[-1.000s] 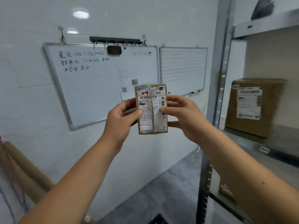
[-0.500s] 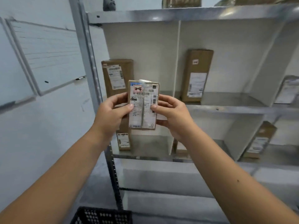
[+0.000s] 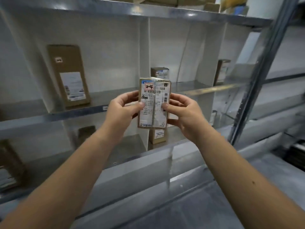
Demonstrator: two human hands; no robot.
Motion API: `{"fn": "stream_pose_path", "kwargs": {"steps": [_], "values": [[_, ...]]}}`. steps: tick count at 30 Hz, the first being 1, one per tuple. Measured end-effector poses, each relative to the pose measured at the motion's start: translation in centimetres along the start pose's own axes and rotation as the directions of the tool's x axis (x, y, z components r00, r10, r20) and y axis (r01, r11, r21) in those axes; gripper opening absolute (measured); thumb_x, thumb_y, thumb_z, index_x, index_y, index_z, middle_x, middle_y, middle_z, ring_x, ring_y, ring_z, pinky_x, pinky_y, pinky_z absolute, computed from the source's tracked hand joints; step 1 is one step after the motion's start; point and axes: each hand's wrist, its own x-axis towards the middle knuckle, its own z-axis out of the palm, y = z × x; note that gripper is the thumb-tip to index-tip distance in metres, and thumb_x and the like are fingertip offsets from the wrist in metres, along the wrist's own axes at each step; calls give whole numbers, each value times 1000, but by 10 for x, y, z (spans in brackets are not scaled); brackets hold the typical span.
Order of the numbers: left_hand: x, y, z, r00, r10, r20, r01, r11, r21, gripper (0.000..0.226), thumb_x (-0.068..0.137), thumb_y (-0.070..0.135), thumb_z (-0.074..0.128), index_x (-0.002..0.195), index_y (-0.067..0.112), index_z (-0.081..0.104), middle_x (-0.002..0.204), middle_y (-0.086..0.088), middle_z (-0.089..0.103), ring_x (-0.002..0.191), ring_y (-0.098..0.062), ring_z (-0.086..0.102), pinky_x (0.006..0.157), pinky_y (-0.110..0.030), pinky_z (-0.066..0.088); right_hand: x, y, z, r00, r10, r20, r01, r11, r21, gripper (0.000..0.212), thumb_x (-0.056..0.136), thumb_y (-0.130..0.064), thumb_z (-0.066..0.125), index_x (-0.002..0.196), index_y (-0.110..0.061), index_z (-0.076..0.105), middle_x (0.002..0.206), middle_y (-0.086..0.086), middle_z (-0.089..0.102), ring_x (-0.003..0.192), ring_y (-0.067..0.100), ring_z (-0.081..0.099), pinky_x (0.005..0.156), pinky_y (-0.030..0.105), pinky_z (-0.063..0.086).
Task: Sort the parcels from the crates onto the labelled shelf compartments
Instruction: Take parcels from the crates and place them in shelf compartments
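Note:
I hold a small brown parcel (image 3: 154, 103) upright in front of me, its white shipping label facing me with a red-edged tag reading "2-4". My left hand (image 3: 123, 107) grips its left edge, thumb on the label. My right hand (image 3: 180, 111) grips its right edge the same way. Behind the parcel stands a metal shelf (image 3: 79, 111) split by white dividers into compartments. A tall brown box (image 3: 69, 75) leans in the left compartment of the middle row, and a small box (image 3: 160, 73) stands in the compartment right behind my parcel.
Another parcel (image 3: 222, 71) stands in the far right compartment, and one (image 3: 158, 135) sits in the row below. More boxes (image 3: 9, 164) lie at the lower left. The shelf's metal upright (image 3: 257, 75) rises at the right. Parcels are stacked on the top shelf (image 3: 175, 0).
My view has swung right from the whiteboard wall along the shelf, toward its right-hand compartments. Both hands keep the same grip on the parcel.

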Motion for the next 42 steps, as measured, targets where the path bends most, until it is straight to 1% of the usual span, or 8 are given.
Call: {"fn": "stream_pose_path", "kwargs": {"steps": [3,8,16,21,24,30,36,42], "values": [[26,-15,90,998,-11,68,13,999,-37,41,97,4,68,137,11,62,119,-5,77,108,-22,75,87,-37,63,10,-12,-90,998,0,-64,-2,999,-36,41,92,-4,74,132,-9,64,118,8,77,109,26,75,89,53,62],[64,-32,220,990,-18,139,30,996,-87,42,96,4,69,137,11,62,123,-5,76,112,-23,74,98,-46,60,24,-35,-218,989,-7,-148,-5,997,-81,37,94,-2,71,130,-12,65,116,5,78,106,23,76,85,48,64],[110,-50,367,974,-13,225,41,992,-118,40,95,3,70,135,10,65,122,-4,77,112,-21,74,101,-45,59,43,-52,-361,967,-28,-252,1,994,-106,38,94,-6,73,130,-15,65,115,3,78,107,22,76,87,49,63],[139,-72,428,967,-13,256,47,991,-129,38,95,2,70,131,14,67,115,2,79,109,-21,75,91,-37,62,64,-44,-420,949,-25,-315,3,997,-71,34,94,-5,72,125,-18,67,111,1,79,102,20,77,76,36,61],[159,-91,458,963,-26,268,62,990,-127,38,96,2,69,133,13,66,112,3,80,103,-20,77,80,-32,63,83,-33,-451,939,-10,-345,-14,998,-67,34,94,-5,71,126,-18,67,111,0,79,102,20,77,76,36,60],[219,-138,518,957,-41,287,71,993,-95,40,94,5,73,132,18,67,119,-2,78,111,-22,74,97,-46,60,136,-11,-519,928,14,-372,-41,997,-63,31,95,-4,70,123,-17,67,107,0,79,96,20,78,73,33,61],[259,-208,575,965,-89,245,113,990,-85,42,92,4,75,130,20,67,116,5,78,110,-10,73,94,-33,61,190,46,-586,900,76,-428,-97,995,-27,38,89,-2,76,124,-12,63,119,11,74,105,27,75,78,37,62],[281,-270,625,968,-174,180,171,985,30,58,83,7,85,134,24,64,122,8,75,115,-9,70,104,-42,56,227,92,-643,882,201,-426,-202,978,45,40,88,4,75,124,-7,62,120,15,72,107,32,74,73,33,63]]}}
